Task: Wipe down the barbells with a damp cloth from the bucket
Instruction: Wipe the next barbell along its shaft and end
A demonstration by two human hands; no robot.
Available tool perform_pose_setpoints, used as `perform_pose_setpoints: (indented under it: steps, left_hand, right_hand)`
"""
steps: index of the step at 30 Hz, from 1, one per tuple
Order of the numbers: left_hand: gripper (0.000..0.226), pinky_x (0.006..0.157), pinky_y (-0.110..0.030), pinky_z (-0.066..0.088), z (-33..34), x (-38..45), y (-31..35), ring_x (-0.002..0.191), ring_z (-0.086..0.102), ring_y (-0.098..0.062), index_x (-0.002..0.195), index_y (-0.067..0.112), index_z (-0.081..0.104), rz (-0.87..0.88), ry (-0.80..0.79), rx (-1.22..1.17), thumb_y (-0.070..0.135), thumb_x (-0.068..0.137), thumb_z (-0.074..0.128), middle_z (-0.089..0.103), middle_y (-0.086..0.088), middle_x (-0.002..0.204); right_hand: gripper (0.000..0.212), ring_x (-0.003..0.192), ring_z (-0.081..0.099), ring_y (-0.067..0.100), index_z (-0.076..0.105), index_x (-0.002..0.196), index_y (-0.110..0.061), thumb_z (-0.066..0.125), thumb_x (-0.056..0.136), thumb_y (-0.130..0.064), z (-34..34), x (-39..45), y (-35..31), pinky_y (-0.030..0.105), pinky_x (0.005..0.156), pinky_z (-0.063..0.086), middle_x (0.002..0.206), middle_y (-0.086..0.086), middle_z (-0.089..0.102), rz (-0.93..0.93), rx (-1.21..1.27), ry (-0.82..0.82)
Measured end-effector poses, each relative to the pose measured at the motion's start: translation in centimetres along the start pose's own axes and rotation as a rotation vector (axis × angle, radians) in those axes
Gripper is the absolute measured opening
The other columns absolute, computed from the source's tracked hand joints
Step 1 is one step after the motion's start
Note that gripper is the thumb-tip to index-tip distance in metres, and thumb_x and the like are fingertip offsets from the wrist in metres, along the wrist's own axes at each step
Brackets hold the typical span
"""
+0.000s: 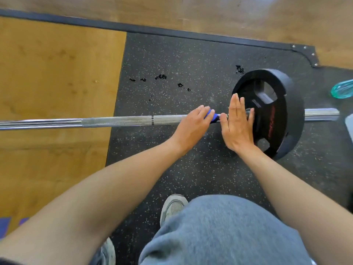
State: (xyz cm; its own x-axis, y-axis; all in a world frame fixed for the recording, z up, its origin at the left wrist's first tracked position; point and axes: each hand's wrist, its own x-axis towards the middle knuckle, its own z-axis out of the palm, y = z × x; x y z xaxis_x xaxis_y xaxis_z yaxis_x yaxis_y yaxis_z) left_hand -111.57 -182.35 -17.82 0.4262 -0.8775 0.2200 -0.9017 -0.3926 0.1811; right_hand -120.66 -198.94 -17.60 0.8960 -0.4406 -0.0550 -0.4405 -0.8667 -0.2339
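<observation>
A steel barbell (118, 121) lies across the floor from left to right, with a black weight plate (280, 119) on its right end. My left hand (193, 126) grips a blue cloth (212, 116) wrapped round the bar just left of the plate. Beside it, my right hand (237, 125) has its fingers straight, its palm against the inner face of the plate near the collar. The bucket is out of sight.
Black speckled rubber matting (172, 60) lies under the plate, with dark wet spots (160, 77) beyond the bar. Wooden platform boards (57, 73) lie at left. A teal bottle (342, 89) sits at the right edge. My knee and shoe (172, 207) are below.
</observation>
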Motion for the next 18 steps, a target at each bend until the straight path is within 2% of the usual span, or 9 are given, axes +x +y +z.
perform_pose_setpoints:
  steps: [4, 7, 8, 10, 11, 13, 15, 18]
  left_hand:
    - [0.060, 0.096, -0.045, 0.055, -1.1, -4.8, -0.3, 0.108, 0.067, -0.041, 0.126, -0.008, 0.064, -0.042, 0.012, 0.034, -0.015, 0.068, 0.079, 0.066, -0.025, 0.120]
    - [0.062, 0.094, -0.044, 0.057, -1.2, -6.4, 0.8, 0.110, 0.067, -0.041, 0.124, -0.007, 0.066, -0.031, -0.009, 0.031, -0.013, 0.065, 0.083, 0.068, -0.023, 0.120]
    - [0.062, 0.095, -0.044, 0.057, -0.9, -6.2, 1.7, 0.112, 0.066, -0.042, 0.125, -0.007, 0.066, -0.024, -0.012, 0.017, -0.011, 0.065, 0.084, 0.068, -0.022, 0.121]
    - [0.056, 0.094, -0.044, 0.057, -0.5, -5.6, 3.8, 0.110, 0.067, -0.042, 0.124, -0.008, 0.066, 0.028, -0.002, -0.041, -0.010, 0.070, 0.080, 0.068, -0.022, 0.118]
    - [0.048, 0.093, -0.045, 0.057, -0.3, -5.5, 4.6, 0.107, 0.068, -0.042, 0.123, -0.009, 0.065, 0.062, 0.011, -0.064, -0.010, 0.076, 0.075, 0.068, -0.022, 0.114]
    - [0.038, 0.095, -0.046, 0.057, -0.4, -6.6, 5.1, 0.106, 0.067, -0.041, 0.124, -0.009, 0.065, 0.116, 0.013, -0.064, -0.006, 0.089, 0.050, 0.068, -0.023, 0.116]
    - [0.047, 0.102, -0.045, 0.052, -0.4, -9.4, 3.9, 0.115, 0.064, -0.041, 0.130, -0.005, 0.062, 0.155, 0.039, 0.003, -0.001, 0.092, 0.034, 0.065, -0.024, 0.126]
    - [0.047, 0.106, -0.045, 0.049, -1.0, -13.4, 1.7, 0.120, 0.062, -0.041, 0.135, -0.004, 0.060, 0.162, 0.098, 0.080, -0.003, 0.093, 0.039, 0.062, -0.024, 0.132]
  right_hand:
    - [0.067, 0.154, -0.015, 0.010, -0.010, 0.162, -0.017, 0.011, 0.106, -0.048, -0.8, -4.0, -0.3, 0.050, 0.123, -0.015, 0.170, -0.004, -0.010, 0.019, -0.029, -0.093]
    - [0.062, 0.155, -0.009, 0.010, 0.010, 0.162, -0.013, 0.010, 0.107, -0.043, -2.4, -5.6, -0.2, 0.048, 0.122, -0.017, 0.170, -0.002, 0.004, 0.046, -0.077, -0.130]
    - [0.061, 0.156, -0.006, 0.011, 0.015, 0.162, -0.012, 0.011, 0.108, -0.040, -3.1, -5.5, -0.3, 0.048, 0.123, -0.015, 0.170, -0.001, 0.008, 0.040, -0.081, -0.108]
    - [0.058, 0.156, -0.004, 0.011, 0.009, 0.162, -0.012, 0.013, 0.109, -0.036, -3.8, -4.5, -0.7, 0.046, 0.125, -0.010, 0.170, 0.000, 0.008, 0.030, -0.039, -0.083]
    - [0.058, 0.156, -0.004, 0.011, 0.005, 0.163, -0.013, 0.013, 0.110, -0.035, -3.9, -3.9, -0.9, 0.045, 0.126, -0.008, 0.170, -0.001, 0.006, 0.024, -0.021, -0.104]
    - [0.058, 0.156, -0.003, 0.012, 0.005, 0.162, -0.014, 0.012, 0.110, -0.035, -3.2, -3.5, -1.2, 0.044, 0.126, -0.005, 0.170, -0.001, 0.006, -0.004, -0.035, -0.176]
    - [0.060, 0.156, 0.005, 0.015, 0.014, 0.162, -0.014, 0.010, 0.108, -0.040, -1.9, -4.5, -1.1, 0.045, 0.127, 0.003, 0.169, 0.001, 0.016, -0.032, -0.082, -0.185]
    - [0.062, 0.154, 0.019, 0.020, 0.032, 0.158, -0.015, 0.012, 0.106, -0.043, -0.7, -6.7, -0.8, 0.048, 0.126, 0.014, 0.163, 0.002, 0.033, -0.019, -0.104, -0.073]
